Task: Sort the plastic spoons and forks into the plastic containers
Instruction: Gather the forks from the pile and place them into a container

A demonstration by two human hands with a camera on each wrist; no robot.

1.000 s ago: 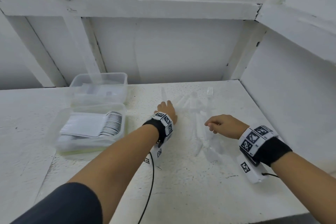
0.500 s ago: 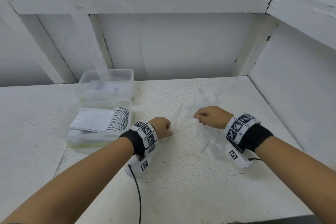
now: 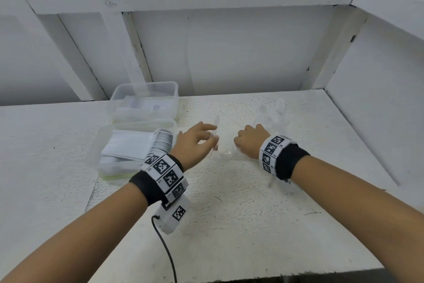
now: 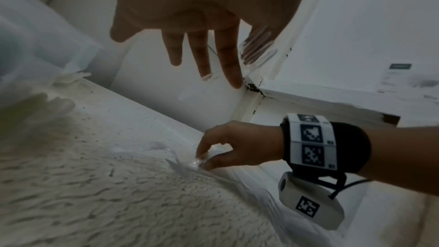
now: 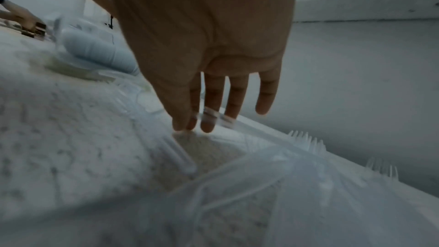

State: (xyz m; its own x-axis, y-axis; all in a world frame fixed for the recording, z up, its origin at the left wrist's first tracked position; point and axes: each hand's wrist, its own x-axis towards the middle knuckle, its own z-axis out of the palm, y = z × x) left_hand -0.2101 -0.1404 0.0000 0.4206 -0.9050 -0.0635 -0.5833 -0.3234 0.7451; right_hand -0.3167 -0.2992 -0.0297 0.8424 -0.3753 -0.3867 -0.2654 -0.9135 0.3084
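Note:
My left hand point(image 3: 210, 137) hovers just above the table and pinches a clear plastic fork point(image 3: 216, 127); its tines show beside the index finger in the left wrist view point(image 4: 256, 48). My right hand point(image 3: 238, 145) is down on the table, thumb and fingertips pinching a clear utensil point(image 4: 198, 161) at the near edge of a loose pile of clear forks and spoons point(image 3: 273, 117). Whether that piece is a spoon or a fork I cannot tell. Two clear plastic containers stand at the left: the near one point(image 3: 101, 145) holds stacked white cutlery, the far one point(image 3: 146, 90) holds clear pieces.
The white table point(image 3: 229, 225) is boxed in by a back wall and a right wall point(image 3: 378, 99). Fork tines point(image 5: 306, 140) stick up from the pile near the right wall. A black cable point(image 3: 165, 250) hangs from my left wrist camera.
My left hand has drawn back from the pile and risen off the table with a clear fork. My right hand has slid left and pinched a piece at the pile's edge.

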